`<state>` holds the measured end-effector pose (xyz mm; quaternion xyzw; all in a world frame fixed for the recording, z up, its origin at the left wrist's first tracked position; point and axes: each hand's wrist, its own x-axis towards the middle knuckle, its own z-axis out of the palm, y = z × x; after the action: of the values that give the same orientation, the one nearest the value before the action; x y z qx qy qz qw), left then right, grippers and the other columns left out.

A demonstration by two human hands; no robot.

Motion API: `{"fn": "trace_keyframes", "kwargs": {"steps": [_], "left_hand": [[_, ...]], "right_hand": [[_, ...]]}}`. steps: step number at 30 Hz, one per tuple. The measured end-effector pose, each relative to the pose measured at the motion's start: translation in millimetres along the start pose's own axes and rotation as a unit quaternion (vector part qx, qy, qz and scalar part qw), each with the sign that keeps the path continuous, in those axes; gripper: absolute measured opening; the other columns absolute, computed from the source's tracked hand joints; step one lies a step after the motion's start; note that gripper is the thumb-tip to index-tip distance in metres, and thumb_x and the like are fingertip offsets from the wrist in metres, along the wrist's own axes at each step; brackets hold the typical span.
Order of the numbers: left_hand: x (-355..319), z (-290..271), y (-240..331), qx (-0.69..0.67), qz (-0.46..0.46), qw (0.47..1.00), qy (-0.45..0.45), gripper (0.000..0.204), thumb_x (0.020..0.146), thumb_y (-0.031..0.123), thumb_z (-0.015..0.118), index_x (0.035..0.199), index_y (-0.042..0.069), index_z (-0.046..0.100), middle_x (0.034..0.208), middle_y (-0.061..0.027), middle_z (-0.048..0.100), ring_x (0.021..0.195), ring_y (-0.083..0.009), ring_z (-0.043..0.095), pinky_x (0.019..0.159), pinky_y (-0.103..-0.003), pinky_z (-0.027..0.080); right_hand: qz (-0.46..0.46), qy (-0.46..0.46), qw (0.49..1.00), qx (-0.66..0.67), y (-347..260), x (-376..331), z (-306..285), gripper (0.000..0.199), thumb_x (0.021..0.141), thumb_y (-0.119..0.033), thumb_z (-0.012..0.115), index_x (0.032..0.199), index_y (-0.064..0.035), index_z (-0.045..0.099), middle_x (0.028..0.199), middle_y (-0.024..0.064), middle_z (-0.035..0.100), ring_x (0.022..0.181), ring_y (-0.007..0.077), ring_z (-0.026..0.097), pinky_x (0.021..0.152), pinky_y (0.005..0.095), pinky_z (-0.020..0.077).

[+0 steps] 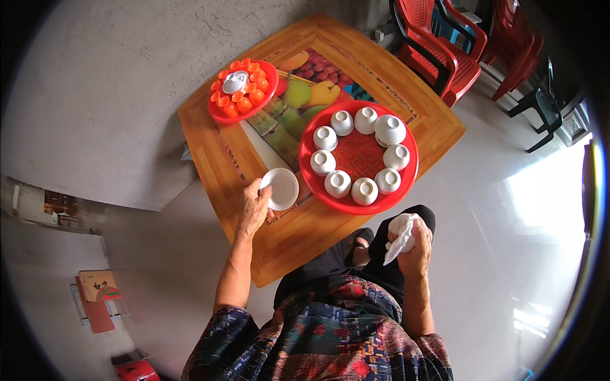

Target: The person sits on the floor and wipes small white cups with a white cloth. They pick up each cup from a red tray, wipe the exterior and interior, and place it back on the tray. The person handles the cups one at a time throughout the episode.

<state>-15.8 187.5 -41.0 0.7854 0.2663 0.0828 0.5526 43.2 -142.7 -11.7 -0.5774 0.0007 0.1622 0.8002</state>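
White dish [283, 190] over desk [286, 247], beside red tray [357, 209] with 9 upturned white cups [364, 191]. Left hand [254, 207] partly curled, thumb on dish rim, gripping it. Right hand [419, 249] wrapped round white cloth [401, 238].

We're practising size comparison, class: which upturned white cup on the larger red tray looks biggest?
The upper-right cup in the ring on the larger red tray: it looks clearly wider than the other eight cups.
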Motion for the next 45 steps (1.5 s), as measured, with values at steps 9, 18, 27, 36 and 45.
{"fn": "trace_keyframes", "kwargs": {"steps": [9,18,27,36,45], "left_hand": [[-30,32,40,-0.469,-0.177,0.856,-0.125,0.022,0.089,0.022,0.055,0.104,0.006,0.057,0.080,-0.0059,0.061,0.052,-0.0096,0.051,0.040,-0.021,0.040],[-78,110,91,-0.458,-0.074,0.854,-0.235,0.028,0.088,0.016,0.056,0.115,0.008,0.051,0.092,-0.0020,0.059,0.073,-0.0059,0.057,0.051,-0.016,0.045],[-88,119,107,-0.373,-0.188,0.842,-0.343,0.031,0.086,0.018,0.055,0.116,0.012,0.049,0.072,0.0021,0.058,0.045,-0.0015,0.049,0.037,-0.013,0.037],[-86,124,74,-0.122,0.092,0.934,-0.322,0.029,0.089,0.020,0.052,0.117,0.010,0.049,0.083,0.0019,0.058,0.064,-0.0034,0.055,0.051,-0.017,0.045],[-89,118,75,-0.182,0.084,0.900,-0.386,0.032,0.085,0.014,0.058,0.116,0.008,0.050,0.094,0.0014,0.058,0.087,-0.0078,0.058,0.072,-0.022,0.049]], "right_hand": [[-0.150,-0.006,0.973,-0.173,-13,-12,46,0.022,0.088,-0.009,0.047,0.107,-0.0009,0.051,0.089,0.0077,0.057,0.077,0.0136,0.054,0.069,0.0260,0.0447],[-0.481,-0.011,0.772,-0.415,-14,-10,77,0.048,0.053,-0.005,0.069,0.099,-0.0101,0.057,0.095,0.0090,0.051,0.086,0.0283,0.051,0.074,0.0393,0.0406],[-0.148,-0.198,0.952,-0.180,-41,14,38,0.017,0.091,-0.012,0.046,0.105,-0.0025,0.043,0.099,0.0134,0.047,0.095,0.0271,0.049,0.087,0.0357,0.0390],[-0.275,-0.111,0.894,-0.338,-32,-8,46,0.034,0.078,0.001,0.052,0.110,-0.0061,0.046,0.119,0.0164,0.052,0.106,0.0341,0.051,0.090,0.0398,0.0385],[-0.324,-0.200,0.874,-0.302,-39,-6,29,0.037,0.069,0.000,0.061,0.104,-0.0059,0.049,0.109,0.0114,0.053,0.109,0.0292,0.051,0.092,0.0414,0.0383]]}}
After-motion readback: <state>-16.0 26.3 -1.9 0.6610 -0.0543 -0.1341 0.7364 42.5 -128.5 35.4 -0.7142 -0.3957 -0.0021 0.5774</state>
